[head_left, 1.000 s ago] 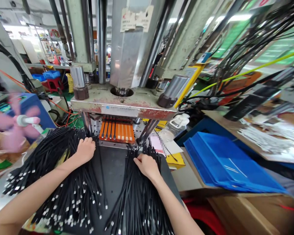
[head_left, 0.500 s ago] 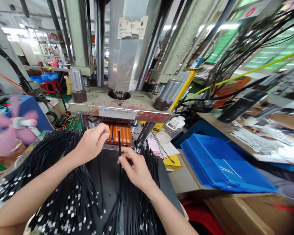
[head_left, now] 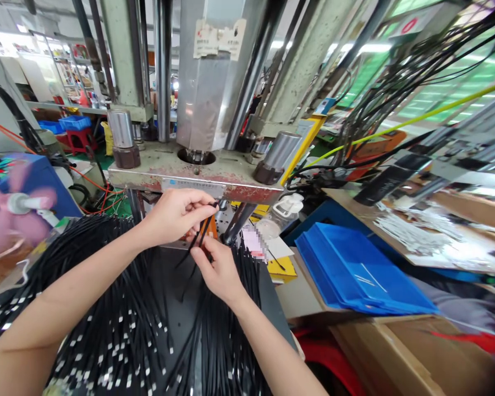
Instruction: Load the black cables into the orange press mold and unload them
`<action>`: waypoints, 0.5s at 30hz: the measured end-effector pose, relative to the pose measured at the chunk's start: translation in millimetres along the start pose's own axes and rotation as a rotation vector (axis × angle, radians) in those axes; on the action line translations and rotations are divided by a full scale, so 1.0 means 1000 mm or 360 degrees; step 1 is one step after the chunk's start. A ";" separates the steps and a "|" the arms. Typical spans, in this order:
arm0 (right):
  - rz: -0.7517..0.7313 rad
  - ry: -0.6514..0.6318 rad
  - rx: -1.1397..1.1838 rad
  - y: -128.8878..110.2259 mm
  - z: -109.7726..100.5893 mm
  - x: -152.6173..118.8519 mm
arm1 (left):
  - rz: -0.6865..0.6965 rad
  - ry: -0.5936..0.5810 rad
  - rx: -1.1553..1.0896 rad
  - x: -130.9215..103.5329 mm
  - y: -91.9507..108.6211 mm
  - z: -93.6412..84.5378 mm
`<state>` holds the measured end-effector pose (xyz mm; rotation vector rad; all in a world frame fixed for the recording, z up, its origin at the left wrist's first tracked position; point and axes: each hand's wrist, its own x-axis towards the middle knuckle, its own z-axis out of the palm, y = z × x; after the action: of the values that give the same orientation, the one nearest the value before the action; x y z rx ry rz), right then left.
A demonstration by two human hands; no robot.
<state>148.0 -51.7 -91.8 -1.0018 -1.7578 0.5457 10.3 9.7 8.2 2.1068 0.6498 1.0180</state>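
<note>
My left hand (head_left: 177, 215) pinches the upper ends of black flat cables (head_left: 205, 230) between thumb and fingers, in front of the press plate. Lower down, my right hand (head_left: 218, 269) is closed round the same cables, whose loose lengths hang toward the black table (head_left: 173, 313). An orange fixture (head_left: 212, 230) on the press bed shows only partly behind my hands. Black cables with pale tips lie in a large bundle (head_left: 115, 308) under my left forearm. Another cable bundle (head_left: 223, 335) spreads below my right hand.
The press (head_left: 208, 99) with its thick steel columns rises straight ahead. To the left spins a pink fan (head_left: 20, 203). Stacked blue trays (head_left: 355, 269) and a cardboard box (head_left: 388, 352) sit on the right, beyond a clear plastic jug (head_left: 278, 217).
My left hand has moved right and up to the cable ends, covering much of the orange fixture. My right hand stays low on the cables. The view has shifted slightly.
</note>
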 end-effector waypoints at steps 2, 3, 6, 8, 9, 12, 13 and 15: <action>0.0004 -0.0037 -0.0017 0.003 0.004 -0.006 | -0.0076 -0.0074 -0.0132 0.006 -0.001 0.001; 0.0030 -0.0046 -0.0020 0.005 0.006 -0.010 | -0.0085 -0.0094 -0.0161 0.009 -0.002 0.000; 0.0113 -0.0076 -0.0016 0.011 0.007 -0.018 | -0.0053 -0.0196 -0.0189 0.014 -0.004 -0.002; 0.0111 -0.0110 -0.0014 0.012 0.006 -0.020 | -0.0059 -0.0317 -0.0254 0.016 -0.005 -0.003; 0.0096 -0.0124 -0.0016 0.012 0.006 -0.020 | -0.0069 -0.0377 -0.0289 0.016 -0.005 -0.004; 0.0031 -0.0164 -0.0043 0.010 0.008 -0.020 | -0.0060 -0.0505 -0.0313 0.017 -0.005 -0.004; 0.0019 -0.0188 -0.0062 0.011 0.009 -0.021 | -0.0022 -0.0491 -0.0280 0.017 -0.004 -0.005; 0.0029 -0.0232 -0.0114 0.018 0.013 -0.020 | 0.0122 -0.0308 -0.0145 0.020 -0.003 -0.005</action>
<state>146.2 -57.1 -120.4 -1.0508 -1.9107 0.5829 16.7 27.0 16.9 2.1305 0.4227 0.8539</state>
